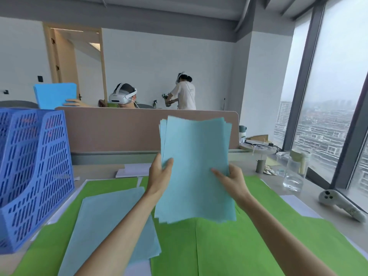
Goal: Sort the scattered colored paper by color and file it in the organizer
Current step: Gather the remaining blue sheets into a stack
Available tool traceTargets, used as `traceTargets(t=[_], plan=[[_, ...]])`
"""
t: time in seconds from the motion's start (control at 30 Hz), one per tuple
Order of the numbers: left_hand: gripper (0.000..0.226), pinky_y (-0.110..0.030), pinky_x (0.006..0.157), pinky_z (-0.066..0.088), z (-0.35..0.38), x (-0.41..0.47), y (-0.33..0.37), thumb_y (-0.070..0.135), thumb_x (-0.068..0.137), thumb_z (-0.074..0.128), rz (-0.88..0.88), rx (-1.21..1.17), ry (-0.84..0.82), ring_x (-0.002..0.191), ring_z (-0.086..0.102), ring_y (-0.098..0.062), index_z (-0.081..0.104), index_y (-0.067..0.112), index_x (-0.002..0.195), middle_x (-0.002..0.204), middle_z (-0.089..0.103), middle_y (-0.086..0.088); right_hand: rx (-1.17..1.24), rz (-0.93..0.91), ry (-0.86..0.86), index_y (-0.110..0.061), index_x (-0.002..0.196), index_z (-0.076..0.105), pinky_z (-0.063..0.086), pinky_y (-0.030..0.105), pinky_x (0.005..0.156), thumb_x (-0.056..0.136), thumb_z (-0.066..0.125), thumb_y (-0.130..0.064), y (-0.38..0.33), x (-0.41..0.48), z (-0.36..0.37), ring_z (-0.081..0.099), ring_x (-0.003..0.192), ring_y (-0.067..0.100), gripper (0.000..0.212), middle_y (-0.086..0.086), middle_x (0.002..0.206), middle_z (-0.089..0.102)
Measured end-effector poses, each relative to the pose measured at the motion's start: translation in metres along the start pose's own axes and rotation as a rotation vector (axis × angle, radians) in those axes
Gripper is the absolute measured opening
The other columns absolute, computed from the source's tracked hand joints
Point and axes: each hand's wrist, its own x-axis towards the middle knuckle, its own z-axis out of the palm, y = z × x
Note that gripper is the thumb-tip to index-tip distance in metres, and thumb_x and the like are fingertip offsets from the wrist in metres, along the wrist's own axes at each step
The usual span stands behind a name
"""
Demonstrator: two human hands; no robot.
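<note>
At the far left stands our blue plastic organizer (33,176), its walls pierced with rows of slots and its front edges sloping down toward us. Just beside its base, pale blue sheets (111,226) lie flat and matte on the desk (310,188), overlapping the bright green paper (258,246) that covers most of the surface. A few white sheets (131,170) show at the far edge of the green, below the smooth beige divider panel (119,132). Our left hand (159,176) pinches the left edge of the pale blue stack (195,168), thumb on the front. We hold the stack upright, lifted off the green paper near the middle of the desk. Its top edges are fanned unevenly and its bottom edge is blurred. Our right hand (233,180) clamps the right edge, thumb laid across the face. Farther right, a clear glass jug (294,172) and a white handheld controller (338,204) sit near the window (328,96), well apart from the stack.
</note>
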Motion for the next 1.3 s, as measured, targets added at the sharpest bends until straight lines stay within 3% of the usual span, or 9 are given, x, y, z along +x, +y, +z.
traceTargets(t=[0.13, 0.3, 0.5, 0.7, 0.9, 1.0, 1.07, 1.17, 1.3], plan=[[0.012, -0.029, 0.067, 0.034, -0.007, -0.003, 0.039, 0.029, 0.100, 0.040, 0.068, -0.108, 0.132, 0.068, 0.038, -0.008, 0.043, 0.019, 0.094, 0.075, 0.042, 0.012, 0.110, -0.158, 0.105, -0.019, 0.110, 0.061, 0.058, 0.026, 0.075, 0.084, 0.073, -0.018, -0.031, 0.002, 0.004, 0.070, 0.091, 0.008, 0.029, -0.005, 0.105, 0.072], [0.040, -0.024, 0.088, 0.025, -0.004, -0.046, 0.005, 0.038, 0.103, 0.031, -0.212, 0.053, -0.019, 0.114, 0.040, -0.006, 0.031, 0.022, 0.140, 0.120, 0.043, 0.014, 0.066, 0.020, 0.123, -0.024, 0.115, 0.058, 0.055, 0.043, 0.087, 0.078, 0.078, -0.024, 0.027, -0.030, 0.019, 0.067, 0.101, 0.013, 0.042, -0.006, 0.110, 0.069], [0.030, -0.029, 0.064, 0.038, -0.031, -0.053, -0.003, 0.017, 0.095, 0.045, -0.246, 0.141, -0.028, 0.082, 0.052, -0.018, 0.040, 0.021, 0.124, 0.099, 0.058, 0.006, -0.082, 0.022, 0.125, -0.019, 0.102, 0.053, 0.053, 0.032, 0.069, 0.079, 0.063, -0.007, 0.009, -0.033, 0.036, 0.064, 0.088, 0.021, 0.027, -0.002, 0.095, 0.065], [0.031, -0.028, 0.062, 0.038, -0.106, -0.052, 0.023, 0.017, 0.094, 0.044, -0.237, 0.145, 0.080, 0.073, 0.049, -0.015, 0.036, 0.021, 0.124, 0.089, 0.053, 0.006, -0.064, 0.003, -0.093, -0.022, 0.107, 0.052, 0.057, 0.040, 0.073, 0.083, 0.055, -0.010, -0.037, -0.021, 0.093, 0.067, 0.088, 0.022, 0.027, 0.003, 0.100, 0.067], [0.035, -0.027, 0.062, 0.034, -0.192, -0.088, -0.009, 0.021, 0.096, 0.039, -0.561, 0.460, -0.029, 0.074, 0.046, -0.013, 0.033, 0.007, 0.127, 0.092, 0.047, -0.002, -0.235, 0.344, -0.392, -0.006, 0.141, 0.033, 0.050, 0.035, 0.075, 0.087, 0.056, 0.000, -0.005, -0.034, 0.179, 0.059, 0.091, 0.026, 0.059, 0.017, 0.116, 0.059], [0.017, -0.026, 0.072, 0.032, -0.216, -0.110, -0.025, 0.019, 0.094, 0.037, -0.687, 0.654, -0.169, 0.090, 0.047, -0.019, 0.044, 0.011, 0.106, 0.098, 0.048, -0.006, -0.434, 0.428, -0.521, 0.004, 0.143, 0.024, 0.046, 0.035, 0.081, 0.090, 0.061, -0.004, 0.007, -0.043, 0.207, 0.057, 0.106, 0.029, 0.066, 0.021, 0.135, 0.050], [0.037, -0.029, 0.087, 0.032, -0.223, -0.116, -0.030, 0.022, 0.096, 0.037, -0.705, 0.621, -0.166, 0.118, 0.046, -0.022, 0.041, 0.013, 0.131, 0.129, 0.045, -0.008, -0.458, 0.453, -0.551, 0.006, 0.141, 0.027, 0.045, 0.036, 0.083, 0.089, 0.065, -0.008, 0.009, -0.045, 0.219, 0.056, 0.113, 0.032, 0.067, 0.021, 0.136, 0.049], [0.055, -0.030, 0.100, 0.029, -0.225, -0.112, -0.030, 0.023, 0.098, 0.038, -0.725, 0.473, -0.110, 0.130, 0.036, -0.019, 0.022, 0.011, 0.149, 0.154, 0.027, -0.004, -0.376, 0.522, -0.503, -0.001, 0.142, 0.030, 0.046, 0.038, 0.086, 0.086, 0.068, -0.010, 0.013, -0.040, 0.226, 0.054, 0.109, 0.030, 0.068, 0.016, 0.130, 0.050], [0.050, -0.032, 0.102, 0.032, -0.230, -0.107, -0.033, 0.024, 0.092, 0.047, -0.771, 0.368, -0.025, 0.128, 0.041, -0.021, 0.037, 0.009, 0.139, 0.144, 0.039, -0.009, -0.364, 0.607, -0.427, 0.005, 0.128, 0.039, 0.032, 0.026, 0.051, 0.082, 0.070, -0.006, 0.020, -0.032, 0.220, 0.043, 0.058, 0.019, 0.056, 0.012, 0.073, 0.046]])
